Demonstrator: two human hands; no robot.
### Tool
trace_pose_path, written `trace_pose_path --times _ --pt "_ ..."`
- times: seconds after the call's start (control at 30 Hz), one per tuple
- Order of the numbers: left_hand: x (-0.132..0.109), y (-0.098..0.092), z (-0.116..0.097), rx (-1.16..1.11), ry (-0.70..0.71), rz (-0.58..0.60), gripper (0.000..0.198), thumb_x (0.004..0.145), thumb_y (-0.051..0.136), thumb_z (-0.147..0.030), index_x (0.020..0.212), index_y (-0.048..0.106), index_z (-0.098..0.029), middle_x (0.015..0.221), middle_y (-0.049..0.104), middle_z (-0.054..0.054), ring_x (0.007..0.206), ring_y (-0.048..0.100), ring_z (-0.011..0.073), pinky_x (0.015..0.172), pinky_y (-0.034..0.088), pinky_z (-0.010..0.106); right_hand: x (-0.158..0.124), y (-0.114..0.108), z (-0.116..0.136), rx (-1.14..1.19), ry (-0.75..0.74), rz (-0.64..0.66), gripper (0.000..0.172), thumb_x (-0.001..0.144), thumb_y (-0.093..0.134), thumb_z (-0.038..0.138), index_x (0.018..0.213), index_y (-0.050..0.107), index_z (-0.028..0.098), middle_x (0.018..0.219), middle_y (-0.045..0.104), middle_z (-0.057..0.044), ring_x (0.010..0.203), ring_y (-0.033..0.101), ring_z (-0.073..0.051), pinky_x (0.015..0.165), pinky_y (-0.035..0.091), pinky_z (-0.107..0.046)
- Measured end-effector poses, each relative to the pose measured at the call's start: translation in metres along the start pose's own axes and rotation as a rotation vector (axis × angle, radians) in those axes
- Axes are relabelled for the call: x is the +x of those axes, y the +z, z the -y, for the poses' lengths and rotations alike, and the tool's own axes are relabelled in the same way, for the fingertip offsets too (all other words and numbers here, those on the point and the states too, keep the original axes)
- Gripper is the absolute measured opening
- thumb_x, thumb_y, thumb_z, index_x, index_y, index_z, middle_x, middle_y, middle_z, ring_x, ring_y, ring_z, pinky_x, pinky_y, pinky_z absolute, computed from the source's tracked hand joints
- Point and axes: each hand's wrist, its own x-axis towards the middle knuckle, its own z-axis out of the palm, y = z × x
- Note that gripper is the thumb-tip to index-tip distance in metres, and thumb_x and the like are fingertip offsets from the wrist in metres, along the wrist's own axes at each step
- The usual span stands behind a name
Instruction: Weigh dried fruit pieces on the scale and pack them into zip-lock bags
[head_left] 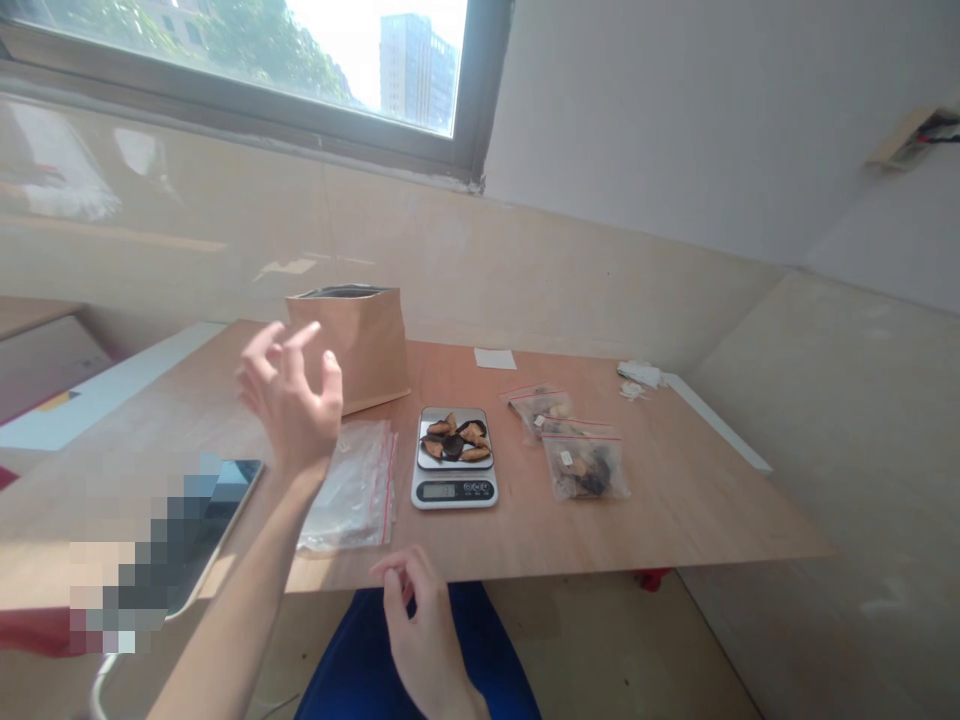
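Note:
My left hand [294, 405] is raised in front of the brown paper bag [367, 345], its fingers spread and bent, with nothing in them. At the table's front edge is my right hand [424, 625], above my lap; its fingers are loosely curled in toward the thumb and I see nothing held. A white digital kitchen scale [454, 492] stands upright on the table between the bags, bearing several dried mushrooms [453, 447]. Empty clear zip bags [349, 490] with red seals lie flat left of the scale, partly behind my left forearm.
Right of the scale lie filled zip bags [586, 465] with white labels. Behind it is a white paper slip [495, 358]. Crumpled white scraps [639, 375] lie at the back right. A tablet-like device [225, 500], partly blurred, rests at the left edge with a white cable.

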Motion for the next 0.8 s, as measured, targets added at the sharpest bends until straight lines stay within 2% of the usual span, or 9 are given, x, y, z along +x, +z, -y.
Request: trace_pose_path --times 0.07,0.17,0.23,0.37,0.43,0.5,0.6,0.7,0.8 --pt "0.037 0.012 -0.004 -0.006 0.051 0.02 0.043 0.089 0.045 -0.037 0.131 0.046 -0.026 0.144 0.033 0.009 0.13 0.034 0.0315 0.101 0.03 0.057 -0.007 0.004 0.003 -0.016 -0.023 0.067 0.021 0.087 0.041 0.012 0.087 0.061 0.021 0.084 0.06 -0.002 0.074 0.058 -0.013 0.065 0.045 -0.021" --pt "0.072 0.029 0.008 -0.042 -0.033 0.195 0.039 0.086 0.047 -0.042 0.111 0.062 -0.015 0.138 0.043 0.007 0.133 0.026 0.0381 0.102 0.024 0.062 -0.013 0.009 0.011 -0.019 -0.089 0.132 0.023 0.084 0.044 0.008 0.089 0.062 0.021 0.088 0.06 -0.003 0.082 0.06 -0.014 0.073 0.047 -0.022" --pt "0.072 0.032 0.02 -0.086 -0.055 0.293 0.041 0.086 0.046 -0.044 0.108 0.063 -0.013 0.13 0.049 0.008 0.12 0.044 0.0353 0.095 0.034 0.061 -0.016 0.01 0.016 -0.001 -0.146 0.125 0.025 0.082 0.044 0.006 0.091 0.061 0.021 0.09 0.058 -0.005 0.088 0.06 -0.014 0.078 0.048 -0.023" --pt "0.024 0.012 0.029 -0.17 -0.035 0.104 0.029 0.088 0.044 -0.04 0.092 0.064 -0.018 0.103 0.058 0.007 0.101 0.058 0.0217 0.092 0.046 0.043 -0.015 0.006 0.027 0.029 -0.222 0.017 0.03 0.084 0.039 0.005 0.102 0.056 0.022 0.101 0.058 -0.007 0.1 0.058 -0.015 0.089 0.048 -0.027" --pt "-0.009 -0.003 0.027 -0.347 -0.058 0.095 0.034 0.08 0.058 -0.039 0.106 0.053 -0.017 0.098 0.059 0.006 0.085 0.062 0.0176 0.079 0.053 0.036 -0.007 0.001 0.032 -0.011 -0.247 -0.032 0.035 0.086 0.039 0.006 0.114 0.05 0.023 0.115 0.056 -0.009 0.112 0.053 -0.017 0.097 0.045 -0.032" --pt "-0.037 -0.014 0.025 -0.535 -0.05 0.191 0.056 0.077 0.063 -0.037 0.123 0.037 -0.019 0.111 0.057 0.008 0.079 0.065 0.0154 0.071 0.055 0.032 0.006 -0.003 0.037 -0.095 -0.302 -0.065 0.04 0.087 0.039 0.009 0.125 0.043 0.023 0.13 0.048 -0.011 0.125 0.043 -0.019 0.104 0.04 -0.038" --pt "-0.065 -0.024 0.026 -0.444 0.035 0.304 0.034 0.083 0.056 -0.034 0.114 0.05 -0.022 0.11 0.064 0.006 0.091 0.066 0.0177 0.074 0.054 0.028 0.033 -0.004 0.04 -0.242 -0.391 -0.068 0.043 0.09 0.037 0.014 0.133 0.037 0.017 0.139 0.041 -0.013 0.134 0.031 -0.021 0.108 0.034 -0.043" --pt "-0.08 -0.028 0.031 -0.275 0.158 0.252 0.021 0.087 0.052 -0.032 0.101 0.063 -0.022 0.097 0.071 0.003 0.084 0.068 0.0165 0.063 0.052 0.021 0.06 -0.001 0.04 -0.348 -0.362 -0.038 0.04 0.091 0.031 0.014 0.128 0.045 0.012 0.125 0.054 -0.015 0.124 0.044 -0.024 0.102 0.041 -0.043" --pt "-0.09 -0.028 0.035 -0.197 0.205 0.121 0.022 0.087 0.053 -0.029 0.104 0.065 -0.02 0.096 0.072 0.004 0.076 0.069 0.0151 0.058 0.05 0.02 0.091 0.007 0.037 -0.433 -0.217 -0.004 0.035 0.088 0.033 0.011 0.114 0.056 0.01 0.104 0.064 -0.017 0.101 0.06 -0.026 0.088 0.049 -0.041"
